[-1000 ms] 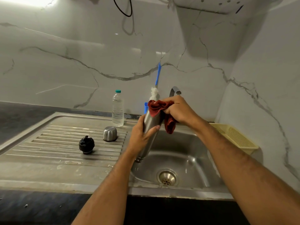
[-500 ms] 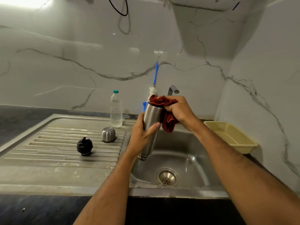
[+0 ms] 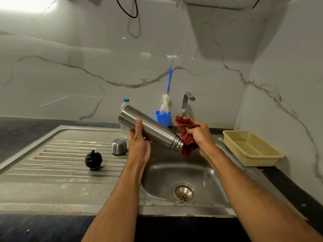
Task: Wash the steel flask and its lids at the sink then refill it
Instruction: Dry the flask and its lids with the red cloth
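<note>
Brushed cylindrical steel flask (image 3: 150,129) tilted, threaded mouth down-right; left hand (image 3: 139,140) grips it, right hand (image 3: 199,135) clutches crumpled red cloth (image 3: 186,137). Two lids: black plastic stopper (image 3: 93,159), domed steel cap (image 3: 119,146).

Drainboard (image 3: 52,154): stopper (image 3: 93,160), cap (image 3: 119,146); bottle (image 3: 124,127) behind.
Sink (image 3: 206,173): right of drainboard; tap (image 3: 186,102), brush (image 3: 167,102) behind.
Basket (image 3: 251,149): right of sink.

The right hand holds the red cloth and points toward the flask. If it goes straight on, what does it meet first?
Most likely the threaded mouth of the steel flask: the red cloth in the right hand already sits against it. The left hand holds the flask tilted over the sink.
</note>
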